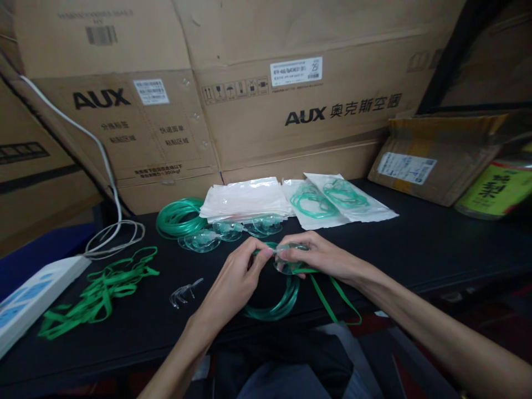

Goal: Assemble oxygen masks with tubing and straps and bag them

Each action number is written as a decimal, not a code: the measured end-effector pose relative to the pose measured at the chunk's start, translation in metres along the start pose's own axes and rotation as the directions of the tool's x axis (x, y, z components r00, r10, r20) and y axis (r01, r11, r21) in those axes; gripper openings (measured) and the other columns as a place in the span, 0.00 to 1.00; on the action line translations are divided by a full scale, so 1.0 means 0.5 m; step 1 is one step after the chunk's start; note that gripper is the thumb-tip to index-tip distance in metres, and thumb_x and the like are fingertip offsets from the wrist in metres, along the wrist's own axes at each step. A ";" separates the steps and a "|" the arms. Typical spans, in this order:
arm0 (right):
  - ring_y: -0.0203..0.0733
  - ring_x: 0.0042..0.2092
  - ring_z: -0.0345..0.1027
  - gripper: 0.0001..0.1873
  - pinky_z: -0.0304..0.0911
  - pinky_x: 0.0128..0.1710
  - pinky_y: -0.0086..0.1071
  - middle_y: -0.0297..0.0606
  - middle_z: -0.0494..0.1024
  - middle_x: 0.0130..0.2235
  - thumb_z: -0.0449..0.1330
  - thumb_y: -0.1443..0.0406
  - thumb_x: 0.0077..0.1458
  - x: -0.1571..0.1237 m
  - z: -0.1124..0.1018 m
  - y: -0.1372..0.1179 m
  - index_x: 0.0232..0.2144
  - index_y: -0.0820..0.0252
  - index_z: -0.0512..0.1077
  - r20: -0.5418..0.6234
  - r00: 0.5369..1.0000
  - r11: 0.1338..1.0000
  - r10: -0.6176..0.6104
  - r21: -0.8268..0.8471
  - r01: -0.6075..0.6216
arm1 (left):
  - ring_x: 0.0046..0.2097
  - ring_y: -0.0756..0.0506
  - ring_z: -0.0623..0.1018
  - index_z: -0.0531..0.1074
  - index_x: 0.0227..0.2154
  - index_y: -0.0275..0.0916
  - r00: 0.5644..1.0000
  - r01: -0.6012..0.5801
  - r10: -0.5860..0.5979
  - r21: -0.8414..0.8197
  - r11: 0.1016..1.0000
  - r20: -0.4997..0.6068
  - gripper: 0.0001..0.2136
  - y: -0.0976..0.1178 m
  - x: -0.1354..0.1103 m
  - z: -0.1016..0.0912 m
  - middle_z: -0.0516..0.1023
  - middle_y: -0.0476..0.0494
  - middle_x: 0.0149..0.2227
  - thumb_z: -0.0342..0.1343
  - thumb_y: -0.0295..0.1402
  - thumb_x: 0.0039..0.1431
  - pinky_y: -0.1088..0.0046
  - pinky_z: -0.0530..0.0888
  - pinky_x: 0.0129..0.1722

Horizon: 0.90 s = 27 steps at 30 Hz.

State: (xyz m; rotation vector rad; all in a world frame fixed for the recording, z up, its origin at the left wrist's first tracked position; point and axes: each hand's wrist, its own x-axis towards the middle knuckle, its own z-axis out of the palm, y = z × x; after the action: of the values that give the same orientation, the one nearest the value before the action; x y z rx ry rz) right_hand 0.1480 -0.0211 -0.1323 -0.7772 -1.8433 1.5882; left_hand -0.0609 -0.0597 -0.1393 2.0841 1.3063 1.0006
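Observation:
My left hand (235,282) and my right hand (318,256) meet over the dark table (415,249), both with fingers pinched on a clear oxygen mask (290,260). A green elastic strap (332,302) hangs from the mask over the table's front edge. A coil of green tubing (276,302) lies under and between my hands. Just behind them several more clear masks (224,234) lie in a row.
A stack of empty white pouches (245,202) and two sealed pouches with green tubing (332,202) lie at the back. A green tubing coil (178,217), a heap of green straps (100,291), small clear connectors (183,292), a white power strip (29,299) and cardboard boxes (291,105) surround them.

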 end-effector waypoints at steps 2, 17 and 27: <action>0.37 0.32 0.67 0.17 0.63 0.27 0.27 0.37 0.78 0.33 0.64 0.53 0.58 0.001 0.001 0.001 0.33 0.62 0.78 -0.005 1.000 1.000 -0.005 0.002 0.005 | 0.38 0.46 0.75 0.70 0.35 0.41 1.000 -0.021 0.021 -0.014 1.000 0.005 0.10 -0.003 0.001 0.001 0.76 0.49 0.35 0.48 0.35 0.71 0.72 0.69 0.42; 0.32 0.25 0.63 0.15 0.56 0.25 0.28 0.39 0.81 0.35 0.62 0.55 0.60 0.003 0.000 0.008 0.34 0.62 0.78 -0.039 0.998 0.998 0.041 0.053 -0.039 | 0.39 0.45 0.78 0.73 0.38 0.42 0.986 -0.041 0.062 0.139 0.989 -0.154 0.04 -0.013 0.003 -0.009 0.80 0.48 0.37 0.54 0.34 0.67 0.71 0.73 0.42; 0.33 0.26 0.63 0.15 0.57 0.25 0.27 0.38 0.80 0.33 0.63 0.55 0.60 -0.001 -0.001 0.008 0.32 0.62 0.78 -0.029 1.000 0.999 0.010 0.037 -0.009 | 0.35 0.47 0.75 0.69 0.33 0.41 0.980 -0.173 0.192 0.244 0.954 -0.056 0.12 -0.004 0.000 -0.010 0.75 0.48 0.33 0.45 0.32 0.72 0.72 0.70 0.40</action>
State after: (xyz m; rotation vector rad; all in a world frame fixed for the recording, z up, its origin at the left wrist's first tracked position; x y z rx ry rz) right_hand 0.1489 -0.0203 -0.1363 -0.7896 -1.7879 1.6038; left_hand -0.0661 -0.0589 -0.1378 2.4056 1.3490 1.0578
